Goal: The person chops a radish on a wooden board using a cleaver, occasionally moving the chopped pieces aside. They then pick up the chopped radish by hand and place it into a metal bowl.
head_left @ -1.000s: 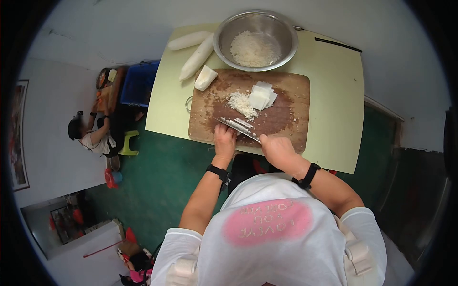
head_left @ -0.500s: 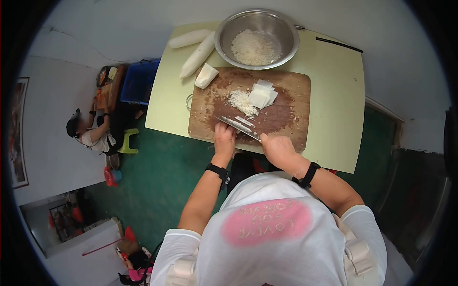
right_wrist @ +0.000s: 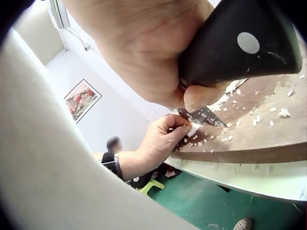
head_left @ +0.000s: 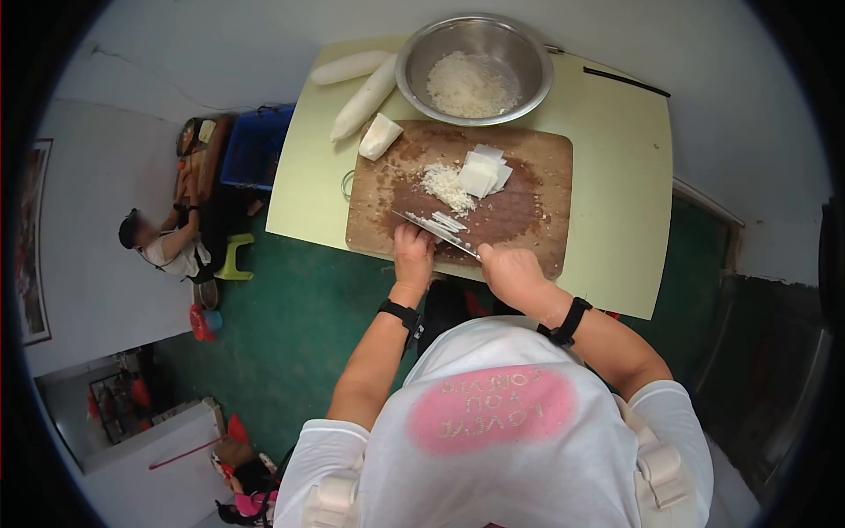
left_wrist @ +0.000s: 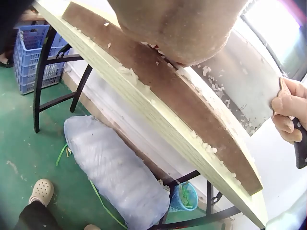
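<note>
My right hand (head_left: 518, 275) grips the black handle (right_wrist: 240, 45) of a broad kitchen knife (left_wrist: 244, 76). The blade stands on the near part of a wooden cutting board (head_left: 537, 233), right beside my left fingertips. With thumb and fingers, my left hand (head_left: 412, 257) pinches a small white radish piece (right_wrist: 193, 129) against the blade's near side. Cut radish strips (head_left: 451, 222) lie just beyond the blade. Farther back are a heap of finely chopped radish (head_left: 446, 187) and a stack of thin square slices (head_left: 483, 172). A peeled radish chunk (head_left: 381, 137) rests at the board's far left corner.
A steel bowl (head_left: 531, 62) with chopped radish stands behind the board. Left of it lie two whole white radishes (head_left: 365, 99) on the pale table (head_left: 616, 194). A black rod (head_left: 625, 82) lies at the back right. Another person (head_left: 172, 246) sits at far left.
More white strips show beyond the blade than a second ago. The blade and my left fingertips have shifted slightly to the left; both holds are the same.
</note>
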`<state>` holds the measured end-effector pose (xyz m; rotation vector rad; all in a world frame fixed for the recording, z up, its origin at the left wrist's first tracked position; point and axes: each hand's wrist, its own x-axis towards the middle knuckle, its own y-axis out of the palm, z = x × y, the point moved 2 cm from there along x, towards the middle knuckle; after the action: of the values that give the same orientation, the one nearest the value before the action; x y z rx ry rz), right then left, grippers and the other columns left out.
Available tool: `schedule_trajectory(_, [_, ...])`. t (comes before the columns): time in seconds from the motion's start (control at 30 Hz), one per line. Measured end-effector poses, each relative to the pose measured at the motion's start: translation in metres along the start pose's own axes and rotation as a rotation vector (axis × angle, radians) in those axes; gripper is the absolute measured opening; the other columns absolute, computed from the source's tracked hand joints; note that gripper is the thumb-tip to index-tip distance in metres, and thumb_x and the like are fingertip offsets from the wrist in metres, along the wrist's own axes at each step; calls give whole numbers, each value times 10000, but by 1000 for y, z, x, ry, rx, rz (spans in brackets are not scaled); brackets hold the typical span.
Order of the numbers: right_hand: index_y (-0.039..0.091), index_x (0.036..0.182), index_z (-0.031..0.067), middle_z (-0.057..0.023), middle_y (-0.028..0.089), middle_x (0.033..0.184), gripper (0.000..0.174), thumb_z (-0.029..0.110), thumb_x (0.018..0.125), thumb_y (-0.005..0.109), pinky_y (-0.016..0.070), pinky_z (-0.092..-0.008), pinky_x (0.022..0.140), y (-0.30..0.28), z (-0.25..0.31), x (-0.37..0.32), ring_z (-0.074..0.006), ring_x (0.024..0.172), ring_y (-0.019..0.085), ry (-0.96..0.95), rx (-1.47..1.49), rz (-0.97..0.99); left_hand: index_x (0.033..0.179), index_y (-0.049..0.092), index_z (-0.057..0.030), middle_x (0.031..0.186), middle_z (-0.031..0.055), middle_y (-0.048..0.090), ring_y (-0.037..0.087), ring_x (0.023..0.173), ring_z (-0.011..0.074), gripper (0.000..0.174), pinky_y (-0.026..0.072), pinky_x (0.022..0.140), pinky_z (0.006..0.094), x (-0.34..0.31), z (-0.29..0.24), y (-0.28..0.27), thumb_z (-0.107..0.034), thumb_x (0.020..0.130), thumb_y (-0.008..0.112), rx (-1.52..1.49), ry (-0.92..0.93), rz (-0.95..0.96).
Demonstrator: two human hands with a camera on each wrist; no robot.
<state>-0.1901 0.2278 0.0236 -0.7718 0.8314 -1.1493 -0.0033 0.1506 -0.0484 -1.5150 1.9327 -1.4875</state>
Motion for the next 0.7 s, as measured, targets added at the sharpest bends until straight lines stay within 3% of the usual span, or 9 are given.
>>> schedule_trajectory(0.7, [531, 834, 15, -198, 628, 663, 48, 32, 800, 502, 502, -473, 576, 9, 5, 7, -378, 649, 646, 38, 51, 13, 898, 604, -14, 962, 145, 557, 507, 947, 363, 212, 443, 829, 444, -5, -3, -3, 25, 697, 661, -38, 38, -63])
